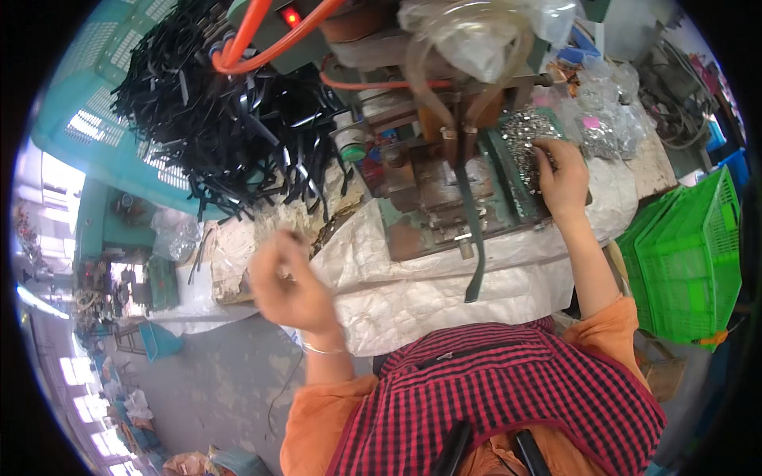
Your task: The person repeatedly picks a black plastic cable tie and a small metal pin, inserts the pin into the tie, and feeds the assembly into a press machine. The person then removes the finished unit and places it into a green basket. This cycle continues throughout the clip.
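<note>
The small metal pieces (520, 135) lie in a heap to the right of the press machine (444, 186), directly at the fingertips of the right hand (567, 181); its fingers are bent and reach over the near side of this heap, but I cannot tell if they pinch a piece. The left hand (295, 287) is in the air near the table edge, with curled fingers, and it is blurred, so I cannot tell if it holds something. Between the hands, one dark flat strip (474, 230) lies at the machine, its slightly widened end pointing to the person, well apart from the fingers of both hands. The metal pieces are silvery, shiny and grainy. The black strips (230, 127) at the left are thin, long and glossy, in a tangled pile. Under the machine, a white sheet (369, 250) looks wrinkled, and the green basket (690, 254) at the right has a plastic lattice wall.
</note>
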Tool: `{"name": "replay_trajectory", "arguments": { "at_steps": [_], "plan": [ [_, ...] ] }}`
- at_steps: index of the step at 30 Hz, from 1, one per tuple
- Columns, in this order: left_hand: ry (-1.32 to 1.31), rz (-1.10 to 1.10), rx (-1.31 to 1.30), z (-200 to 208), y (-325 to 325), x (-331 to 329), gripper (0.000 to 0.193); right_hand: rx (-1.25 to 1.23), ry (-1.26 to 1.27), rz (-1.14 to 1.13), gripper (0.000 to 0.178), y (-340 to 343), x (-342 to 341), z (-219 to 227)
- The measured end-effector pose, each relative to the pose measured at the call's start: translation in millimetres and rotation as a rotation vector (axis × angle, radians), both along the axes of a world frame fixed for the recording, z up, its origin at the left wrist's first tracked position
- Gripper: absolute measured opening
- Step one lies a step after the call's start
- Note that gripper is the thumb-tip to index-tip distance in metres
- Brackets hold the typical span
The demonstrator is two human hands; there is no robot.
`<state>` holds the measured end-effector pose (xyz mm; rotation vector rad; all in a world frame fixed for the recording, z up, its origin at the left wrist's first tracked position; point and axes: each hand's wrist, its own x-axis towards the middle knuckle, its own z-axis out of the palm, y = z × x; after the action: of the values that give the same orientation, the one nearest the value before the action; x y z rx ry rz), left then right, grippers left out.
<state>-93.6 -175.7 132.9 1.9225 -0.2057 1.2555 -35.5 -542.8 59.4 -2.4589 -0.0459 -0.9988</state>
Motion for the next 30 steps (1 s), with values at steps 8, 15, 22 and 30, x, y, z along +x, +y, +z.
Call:
{"name": "replay_trajectory", "arguments": {
  "at_steps": [8,15,22,30],
  "plan": [
    [0.794,0.471,0.721,-95.2,117.2,157.4,0.032,0.21,0.017,-0.042,0.015,10.7,0.4,14.0],
    [0.644,0.163,0.409,-113.6,129.0,117.8,0.045,0.395,0.076,-0.152,0.016,-17.2,-62.3,16.6],
    [0.758,-0.365,-0.279,-83.6,107.7,89.9,0.034,0.7,0.151,0.468,0.017,54.0,-31.6,70.8],
    [0.544,-0.072,-0.359,-57.6,21.2,34.7,0.014,1.071,0.061,0.513,0.031,116.0,-17.1,62.6]
  ]
}}
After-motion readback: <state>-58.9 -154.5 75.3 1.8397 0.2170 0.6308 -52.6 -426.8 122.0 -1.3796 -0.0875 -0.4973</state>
